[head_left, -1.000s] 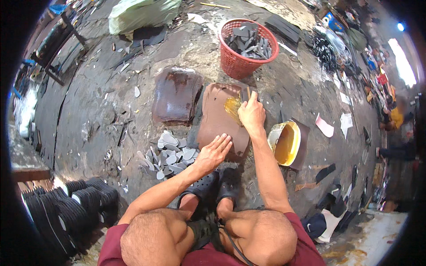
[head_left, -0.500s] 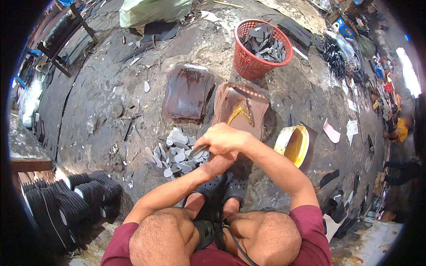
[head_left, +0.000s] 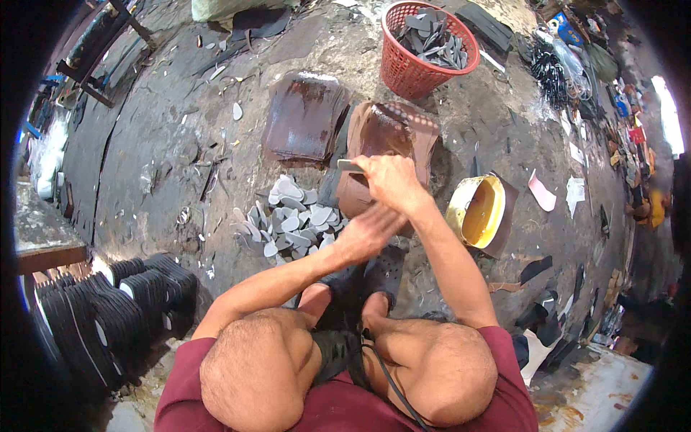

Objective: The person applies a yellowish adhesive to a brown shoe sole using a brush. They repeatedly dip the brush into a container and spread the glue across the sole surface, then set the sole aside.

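Note:
My right hand [head_left: 394, 185] is closed on a thin flat spreader-like piece [head_left: 349, 166], its pale edge sticking out to the left. It is over a stack of brown sheets [head_left: 358, 193], whose top is partly coated with a shiny dark, wet-looking layer. My left hand [head_left: 368, 234] is just below, near the right wrist, fingers stretched out and smeared by motion; nothing shows in it. Left of the hands lies a loose pile of small grey rounded pieces [head_left: 291, 219]. To the right, a cut-open container [head_left: 484, 209] holds yellow glue-like liquid.
Another stack of dark, glossy sheets [head_left: 302, 119] lies beyond the grey pile. A red plastic basket [head_left: 414, 72] holds dark grey cut pieces. Rows of black soles [head_left: 119, 320] stand at the lower left. Scraps litter the floor around a pink offcut [head_left: 541, 191].
My right hand has moved away from me and right, over the brown stack, with the flat piece. My left hand has shifted slightly right and away from me, its fingers now stretched out.

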A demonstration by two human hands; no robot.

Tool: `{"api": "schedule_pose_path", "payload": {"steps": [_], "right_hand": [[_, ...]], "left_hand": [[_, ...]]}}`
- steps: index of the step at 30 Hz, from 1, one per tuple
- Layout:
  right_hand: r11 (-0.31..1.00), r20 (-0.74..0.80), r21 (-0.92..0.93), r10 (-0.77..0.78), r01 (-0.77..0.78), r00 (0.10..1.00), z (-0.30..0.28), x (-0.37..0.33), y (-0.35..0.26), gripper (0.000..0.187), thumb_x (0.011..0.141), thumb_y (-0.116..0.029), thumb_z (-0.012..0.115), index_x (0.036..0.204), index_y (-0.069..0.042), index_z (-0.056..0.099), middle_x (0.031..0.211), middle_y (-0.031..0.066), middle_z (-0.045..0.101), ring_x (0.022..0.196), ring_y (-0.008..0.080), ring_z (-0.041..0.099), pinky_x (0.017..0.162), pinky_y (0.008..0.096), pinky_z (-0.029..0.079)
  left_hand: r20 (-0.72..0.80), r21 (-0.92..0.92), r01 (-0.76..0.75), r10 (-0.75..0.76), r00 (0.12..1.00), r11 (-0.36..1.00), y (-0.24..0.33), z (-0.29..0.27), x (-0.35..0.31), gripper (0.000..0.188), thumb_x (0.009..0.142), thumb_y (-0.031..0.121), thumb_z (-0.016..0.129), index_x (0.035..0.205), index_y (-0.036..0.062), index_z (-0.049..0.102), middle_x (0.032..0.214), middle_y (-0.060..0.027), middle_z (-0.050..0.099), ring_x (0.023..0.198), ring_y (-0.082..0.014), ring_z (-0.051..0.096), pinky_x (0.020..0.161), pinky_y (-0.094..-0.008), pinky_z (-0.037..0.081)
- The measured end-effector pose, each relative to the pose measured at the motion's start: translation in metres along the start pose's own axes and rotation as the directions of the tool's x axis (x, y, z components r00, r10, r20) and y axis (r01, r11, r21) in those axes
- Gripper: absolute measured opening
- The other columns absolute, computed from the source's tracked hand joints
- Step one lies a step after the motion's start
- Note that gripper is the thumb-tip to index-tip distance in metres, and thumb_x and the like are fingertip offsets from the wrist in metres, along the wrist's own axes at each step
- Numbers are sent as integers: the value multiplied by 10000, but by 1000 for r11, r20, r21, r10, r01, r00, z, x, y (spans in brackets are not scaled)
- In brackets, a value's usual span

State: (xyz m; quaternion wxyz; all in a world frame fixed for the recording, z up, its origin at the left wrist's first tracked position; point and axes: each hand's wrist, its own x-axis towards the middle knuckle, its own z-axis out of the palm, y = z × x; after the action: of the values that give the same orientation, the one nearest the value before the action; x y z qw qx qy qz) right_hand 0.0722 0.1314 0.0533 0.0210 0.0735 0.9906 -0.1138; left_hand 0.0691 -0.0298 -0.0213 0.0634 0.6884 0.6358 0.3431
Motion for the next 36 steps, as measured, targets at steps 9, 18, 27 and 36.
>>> {"api": "schedule_pose_path", "payload": {"steps": [9,18,27,36], "right_hand": [[982,14,168,-93,89,996,21,-63,-53,446,813,-97,685,1255,-130,639,1005,66,733,915,301,731,771,413,590],[923,-377,364,19,129,926,-64,-13,68,406,747,-17,666,1104,-188,754,1101,41,760,1022,278,716,882,382,569],[996,154,81,-58,46,986,-56,90,122,535,701,-48,649,1125,-342,789,1019,104,764,974,321,720,865,419,569],[938,73,41,-345,343,936,-36,97,162,456,666,-36,642,1004,-293,808,1056,70,760,1106,297,680,1057,445,452]], "left_hand": [[325,-338,121,-4,946,933,29,40,-32,481,883,158,571,1345,24,583,1362,-219,599,1279,-333,575,1075,-455,463],[152,244,96,-135,979,965,2,-4,39,618,807,55,608,1418,10,531,1543,-163,478,1436,-277,468,805,-353,619],[39,309,49,-64,997,950,-12,15,17,501,815,58,612,1314,16,629,1465,-128,578,1372,-232,548,757,-328,616],[105,270,79,-111,988,960,-2,4,33,478,808,50,621,1285,23,646,1426,-128,610,1359,-232,562,763,-335,618]]}}
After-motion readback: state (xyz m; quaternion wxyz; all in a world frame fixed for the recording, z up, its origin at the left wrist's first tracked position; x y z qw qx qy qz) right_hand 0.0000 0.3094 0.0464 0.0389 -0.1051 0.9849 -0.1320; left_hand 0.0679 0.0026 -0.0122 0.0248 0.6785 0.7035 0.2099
